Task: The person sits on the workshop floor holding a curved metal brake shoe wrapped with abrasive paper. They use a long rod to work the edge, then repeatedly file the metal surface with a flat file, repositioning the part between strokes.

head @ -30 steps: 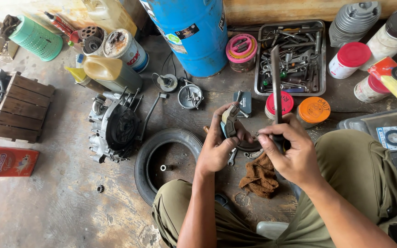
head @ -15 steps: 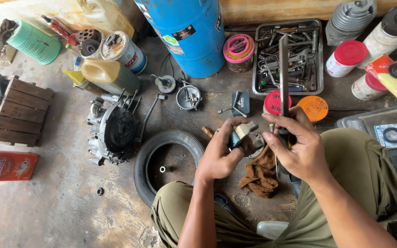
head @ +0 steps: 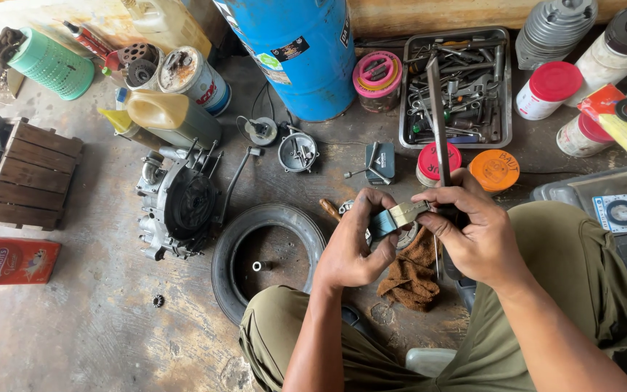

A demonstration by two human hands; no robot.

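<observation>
Here the left hand [head: 353, 247] pinches a small blue-grey curved metal piece [head: 387, 220], its long axis running left to right, fingers closed on its left end. The right hand [head: 477, 236] grips its pale right end together with a long flat metal file [head: 437, 120] pointing away. A brown rag [head: 411, 276] lies underneath on the floor.
</observation>
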